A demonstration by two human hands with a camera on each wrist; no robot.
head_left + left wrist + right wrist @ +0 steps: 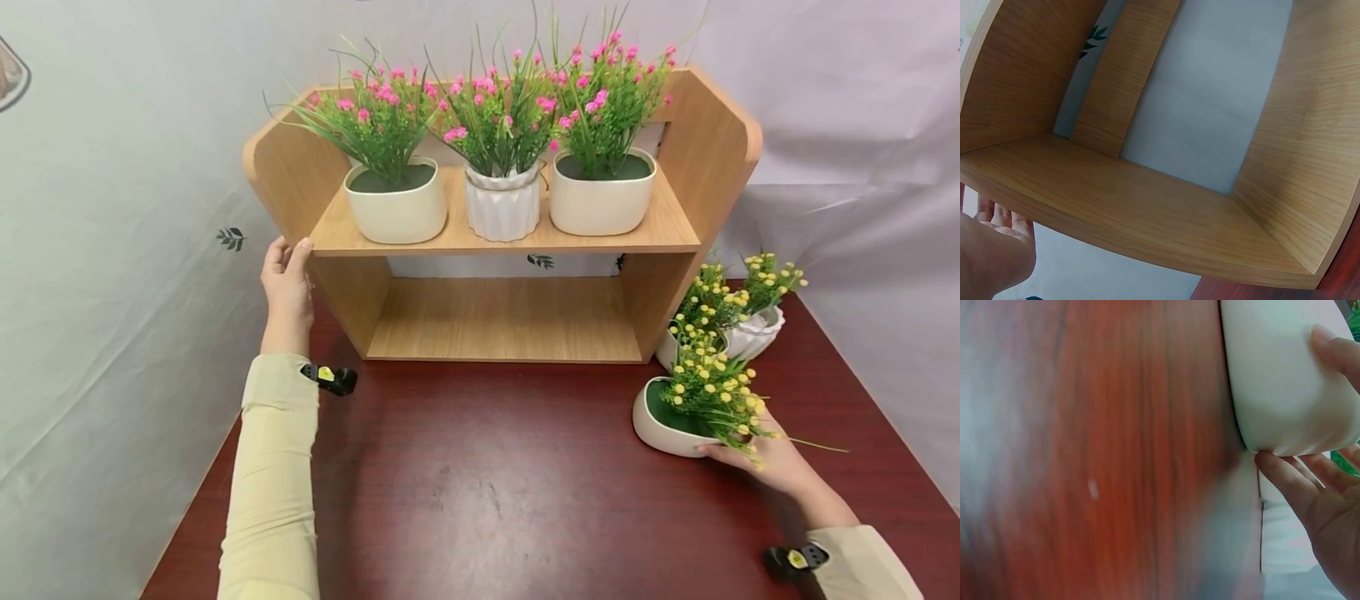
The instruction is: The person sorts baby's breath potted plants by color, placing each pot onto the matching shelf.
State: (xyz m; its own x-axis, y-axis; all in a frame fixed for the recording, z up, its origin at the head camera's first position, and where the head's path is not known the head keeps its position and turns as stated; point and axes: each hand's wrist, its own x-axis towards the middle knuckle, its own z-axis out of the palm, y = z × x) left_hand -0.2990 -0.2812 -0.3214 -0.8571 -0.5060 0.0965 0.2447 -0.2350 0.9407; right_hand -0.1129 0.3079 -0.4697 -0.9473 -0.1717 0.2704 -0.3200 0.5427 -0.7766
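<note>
R hand point(780, 467) grips a cream-white, smooth-walled oval planter w/ yellow flowers point(666, 435); thumb on the side wall, remaining fingers slightly spread around and under the end (R wrist view); planter pos.: R half of the dark-red wood-grain tabletop point(480, 467), in front of a light-wood two-tier shelf unit point(506, 321) at its R end; base contact w/ tabletop: cannot tell.

Key relation: planter extends L and away from the R fingers; long axis oblique, far-L end to near-R end, grip at the latter; shelf unit lies beyond and L of planter; R hand is nearer to planter, L hand point(288, 279) well apart at the opposite side.

L fingers: thumb at the front-L corner of the upper board point(671, 221), the others bent against the outer face of the L side panel point(1116, 200).

Upper board carries two cream-white oval planters w/ pink flowers point(397, 208), w/ a white fluted pot w/ pink flowers point(502, 210) btwn; beside the unit's R side: a cream-white planter w/ yellow flowers point(667, 350) and a white fluted pot w/ yellow flowers point(756, 335).
</note>
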